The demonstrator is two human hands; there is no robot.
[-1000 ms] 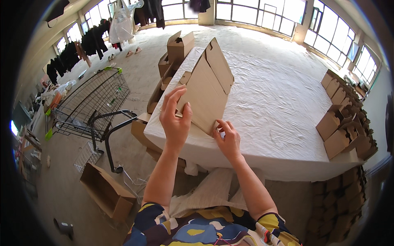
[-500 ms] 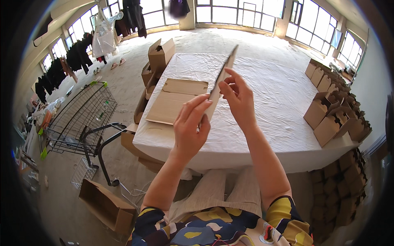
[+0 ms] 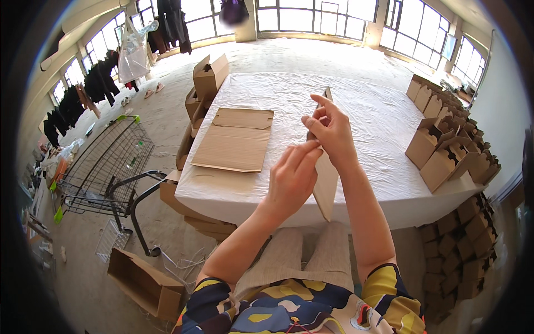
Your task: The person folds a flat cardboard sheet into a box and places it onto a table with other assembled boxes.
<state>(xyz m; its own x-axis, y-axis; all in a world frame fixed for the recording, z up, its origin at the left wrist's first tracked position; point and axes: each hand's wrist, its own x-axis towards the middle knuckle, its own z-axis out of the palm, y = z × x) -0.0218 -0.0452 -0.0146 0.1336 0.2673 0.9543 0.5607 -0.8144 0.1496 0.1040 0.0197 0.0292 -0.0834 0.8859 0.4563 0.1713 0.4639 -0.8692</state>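
Note:
A folded-flat cardboard box stands nearly edge-on above the near part of the white-covered table. My left hand pinches its edge at about mid-length, fingers bunched together. Close above those fingertips, my right hand curls over the upper part of the box, its index finger partly raised; the exact contact is hidden behind the fingers. Another flattened cardboard box lies on the table left of my hands, its narrow flap toward the far side.
White cloth covers the table. Rows of erected cardboard boxes stand along its right end, with more boxes piled below. Open cartons line the left side. A wire shopping cart and an open carton are on the floor.
The box in my hands has come lower and nearer to me, its lower end now past the table's front edge. My left hand has shifted right, close under my right hand.

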